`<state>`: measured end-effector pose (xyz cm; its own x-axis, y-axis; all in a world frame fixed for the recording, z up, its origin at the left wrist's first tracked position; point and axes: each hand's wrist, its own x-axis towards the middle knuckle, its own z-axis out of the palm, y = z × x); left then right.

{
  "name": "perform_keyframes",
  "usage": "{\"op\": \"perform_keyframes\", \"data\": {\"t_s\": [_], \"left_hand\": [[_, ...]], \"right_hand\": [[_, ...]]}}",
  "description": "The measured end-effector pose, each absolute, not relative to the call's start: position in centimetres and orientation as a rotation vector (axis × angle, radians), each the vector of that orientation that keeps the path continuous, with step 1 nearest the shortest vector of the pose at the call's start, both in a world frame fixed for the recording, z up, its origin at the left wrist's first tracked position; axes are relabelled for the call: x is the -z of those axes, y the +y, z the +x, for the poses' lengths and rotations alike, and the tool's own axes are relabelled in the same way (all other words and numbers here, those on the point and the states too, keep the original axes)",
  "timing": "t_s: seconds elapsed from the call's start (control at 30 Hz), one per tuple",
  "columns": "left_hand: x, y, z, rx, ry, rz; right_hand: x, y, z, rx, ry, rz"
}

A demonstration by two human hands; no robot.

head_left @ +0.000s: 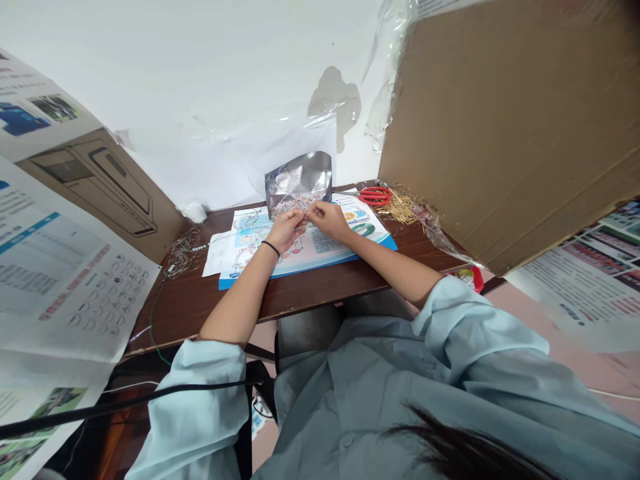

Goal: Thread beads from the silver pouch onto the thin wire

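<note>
My left hand (286, 232) and my right hand (326, 219) meet over a printed sheet (325, 257) on the table. Both sets of fingers are pinched together, their tips almost touching. Whatever lies between them is too small to make out. Just behind the fingers stands an opened foil bag (316, 172), its silvery inside showing, with many small pale and pinkish beads (295, 203) in it. From near the left hand, a thin thread runs leftward across the paper toward a few white beads (199, 248).
A tangle of clear thread (181, 255) lies at the table's left end. Red-handled scissors (375, 195) and a pile of thin golden sticks (401, 205) are at the right. Cardboard panels (500, 127) flank the brown table (300, 297), and a white wall stands behind.
</note>
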<state>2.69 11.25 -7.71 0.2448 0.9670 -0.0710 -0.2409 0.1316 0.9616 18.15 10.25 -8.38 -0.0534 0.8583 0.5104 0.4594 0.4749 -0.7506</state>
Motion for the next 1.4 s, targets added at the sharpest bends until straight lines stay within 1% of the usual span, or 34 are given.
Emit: {"op": "perform_keyframes", "data": {"t_s": [0.27,0.47,0.6,0.73,1.0,1.13,1.3,1.4], "left_hand": [[7.6,11.0,2.9,-1.073,0.913,1.034],[7.8,11.3,2.9,-1.047,0.912,1.065],[8.1,11.5,2.9,-1.054,0.921,1.103],[8.3,11.5,3.0,-1.104,0.962,1.181],[7.6,11.3,3.2,-1.217,1.02,1.343],[7.3,11.5,3.2,-1.267,1.015,1.209],[6.2,12.1,2.2,-1.292,1.012,0.808],[5.5,12.6,1.1,-1.364,0.992,0.657]], "right_hand": [[8.9,10.6,18.1,-0.511,-1.679,-1.075],[8.8,10.6,18.2,-0.487,-1.703,-1.104],[8.9,10.8,18.3,-0.539,-1.751,-1.068],[8.7,10.6,18.2,-0.548,-1.788,-1.067],[8.3,10.3,18.3,-0.441,-1.731,-1.071],[8.3,10.3,18.3,-0.501,-1.689,-1.081],[8.0,10.5,18.6,-0.618,-1.527,-1.13],[8.1,11.1,19.1,-0.651,-1.424,-1.139]]}}
